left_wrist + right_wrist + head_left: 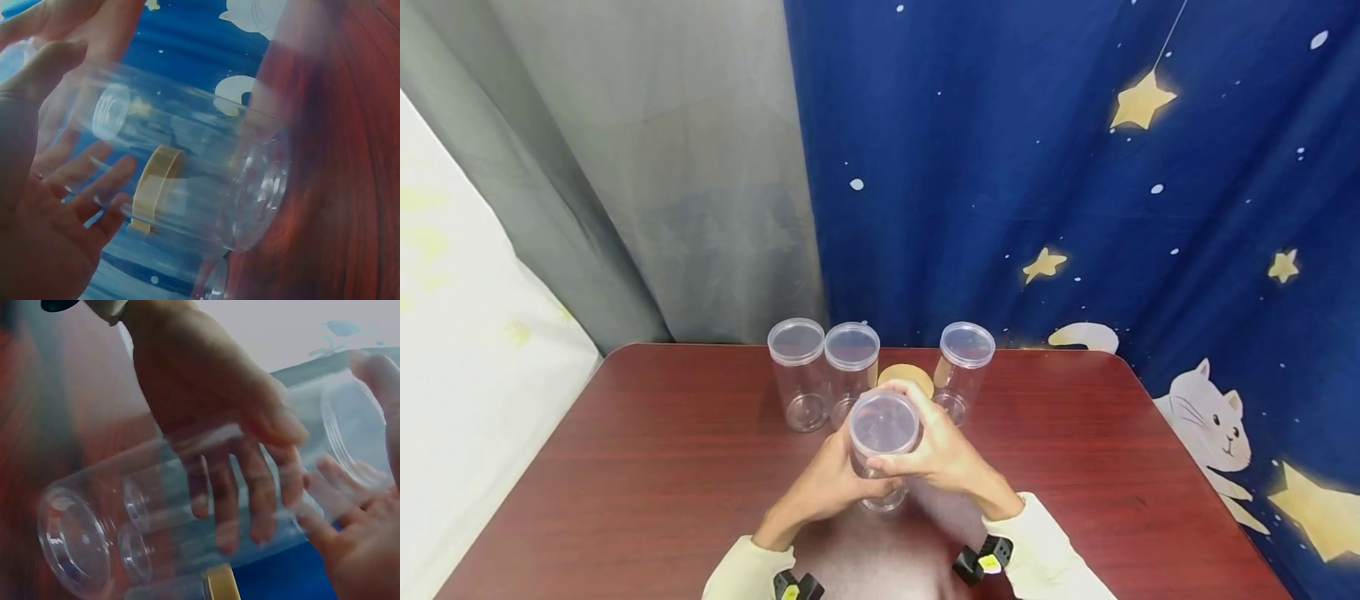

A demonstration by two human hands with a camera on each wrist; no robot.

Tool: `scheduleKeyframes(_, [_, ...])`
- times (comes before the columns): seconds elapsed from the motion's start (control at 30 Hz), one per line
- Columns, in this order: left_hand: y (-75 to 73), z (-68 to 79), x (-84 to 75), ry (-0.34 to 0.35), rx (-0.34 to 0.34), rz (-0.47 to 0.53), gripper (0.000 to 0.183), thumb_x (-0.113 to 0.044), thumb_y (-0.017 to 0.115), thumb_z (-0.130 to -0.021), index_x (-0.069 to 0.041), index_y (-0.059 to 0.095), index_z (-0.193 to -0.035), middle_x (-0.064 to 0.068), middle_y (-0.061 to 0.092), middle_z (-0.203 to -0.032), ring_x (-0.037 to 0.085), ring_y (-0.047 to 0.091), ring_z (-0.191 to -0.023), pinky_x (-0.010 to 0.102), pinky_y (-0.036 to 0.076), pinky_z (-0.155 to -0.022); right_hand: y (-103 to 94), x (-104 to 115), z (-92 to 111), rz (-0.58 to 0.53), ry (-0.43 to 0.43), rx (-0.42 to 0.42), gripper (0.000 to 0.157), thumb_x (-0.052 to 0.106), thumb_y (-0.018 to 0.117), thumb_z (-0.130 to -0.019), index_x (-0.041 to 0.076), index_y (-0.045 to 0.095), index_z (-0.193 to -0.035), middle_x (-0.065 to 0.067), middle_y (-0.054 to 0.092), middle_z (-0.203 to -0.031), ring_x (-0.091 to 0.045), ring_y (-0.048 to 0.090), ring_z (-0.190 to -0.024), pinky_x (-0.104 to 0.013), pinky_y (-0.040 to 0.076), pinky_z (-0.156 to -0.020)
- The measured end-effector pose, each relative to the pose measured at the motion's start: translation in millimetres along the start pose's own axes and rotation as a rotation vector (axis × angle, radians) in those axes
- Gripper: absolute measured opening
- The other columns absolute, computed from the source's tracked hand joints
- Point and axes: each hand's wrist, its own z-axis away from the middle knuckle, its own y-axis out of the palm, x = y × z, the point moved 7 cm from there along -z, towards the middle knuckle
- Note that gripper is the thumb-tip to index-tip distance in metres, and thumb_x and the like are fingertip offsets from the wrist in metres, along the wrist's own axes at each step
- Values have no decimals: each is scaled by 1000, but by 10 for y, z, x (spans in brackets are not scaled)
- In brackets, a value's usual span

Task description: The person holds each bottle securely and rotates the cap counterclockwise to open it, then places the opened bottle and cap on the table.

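Both hands hold a clear plastic jar [883, 490] with a translucent lid [884, 423], near the middle of the table. My left hand [831, 479] grips the jar's body below the lid, thumb across the near side. Around the lid's rim curl the fingers and thumb of my right hand [950, 457]. In the left wrist view the jar's body [206, 156] looks see-through, with no contents visible. The right wrist view shows the jar's round base [74, 540], and the left hand's fingers [253, 494] spread along its side.
Behind the held jar stand two clear lidded jars [797, 375] [852, 371] at left and another clear jar [967, 367] at right. A jar with a gold lid [907, 379] is between them, partly hidden by the right hand. Curtains [925, 167] hang behind the reddish-brown table [662, 467].
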Motion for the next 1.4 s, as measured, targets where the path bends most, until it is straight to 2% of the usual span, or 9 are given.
scheduleKeyframes(0.2, [-13, 2, -7, -8, 66, 51, 101, -24, 90, -68, -30, 32, -151, -4, 56, -136, 16, 55, -119, 37, 43, -105, 6, -3, 2, -113, 0, 124, 75, 6, 85, -75, 12, 45, -138, -7, 58, -134, -23, 55, -120, -35, 44, -104])
scheduleKeyframes(0.37, [5, 7, 4, -25, 58, 37, 97, -26, 90, -69, -32, 35, -149, -7, 58, -131, 14, 57, -117, 36, 44, -104, -13, -15, 17, -99, 6, 136, 81, 10, 83, -79, 14, 38, -145, -9, 51, -144, -22, 49, -129, -32, 39, -109])
scheduleKeyframes(0.5, [-12, -10, -4, -22, 23, 33, 94, -28, 90, -70, -32, 37, -147, -8, 59, -130, 14, 58, -117, 36, 44, -105, -27, -10, 17, -47, -29, 57, 86, 39, 81, -82, 14, 34, -149, -5, 39, -150, -23, 38, -135, -30, 33, -113])
scheduleKeyframes(0.6, [-64, -9, -7, -26, -34, 3, 94, -26, 90, -70, -27, 37, -148, -3, 58, -132, 16, 57, -118, 39, 43, -105, -2, 2, 43, -10, -67, -27, 94, 54, 76, -81, 11, 29, -151, -8, 34, -149, -26, 40, -134, -31, 33, -113])
scheduleKeyframes(0.8, [-128, -5, 0, -62, -139, -70, 94, -22, 90, -68, -17, 39, -147, 3, 57, -133, 18, 58, -116, 41, 46, -102, 30, 26, 89, 132, -7, -231, 90, 30, 84, -79, 23, 29, -149, 1, 49, -141, -17, 54, -126, -34, 44, -105])
scheduleKeyframes(0.93, [-113, 12, 4, -87, -172, -118, 91, -24, 91, -67, -13, 42, -144, 3, 59, -131, 17, 59, -113, 41, 48, -99, 38, 43, 130, 228, 17, -326, 90, 26, 86, -76, 21, 32, -148, 1, 54, -137, -16, 57, -123, -35, 48, -101])
scheduleKeyframes(1.1, [-112, 33, -2, -98, -215, -175, 86, -23, 91, -65, -11, 46, -138, 3, 61, -126, 16, 59, -112, 43, 49, -98, 52, 64, 128, 269, -5, -364, 93, 29, 90, -71, 14, 36, -146, 1, 54, -137, -17, 58, -119, -31, 47, -100])
scheduleKeyframes(1.27, [-107, 15, 8, -106, -229, -217, 86, -25, 92, -64, -15, 47, -137, 0, 61, -124, 13, 60, -111, 41, 49, -98, 26, 90, 97, 286, -4, -396, 89, 33, 92, -69, 19, 44, -142, 5, 54, -137, -14, 56, -120, -28, 43, -103])
scheduleKeyframes(1.4, [-99, 10, 11, -106, -230, -209, 87, -27, 92, -64, -15, 46, -138, -1, 62, -123, 12, 60, -110, 40, 50, -97, 16, 98, 98, 292, -11, -412, 84, 30, 92, -68, 19, 48, -139, 3, 56, -136, -15, 57, -119, -30, 44, -102])
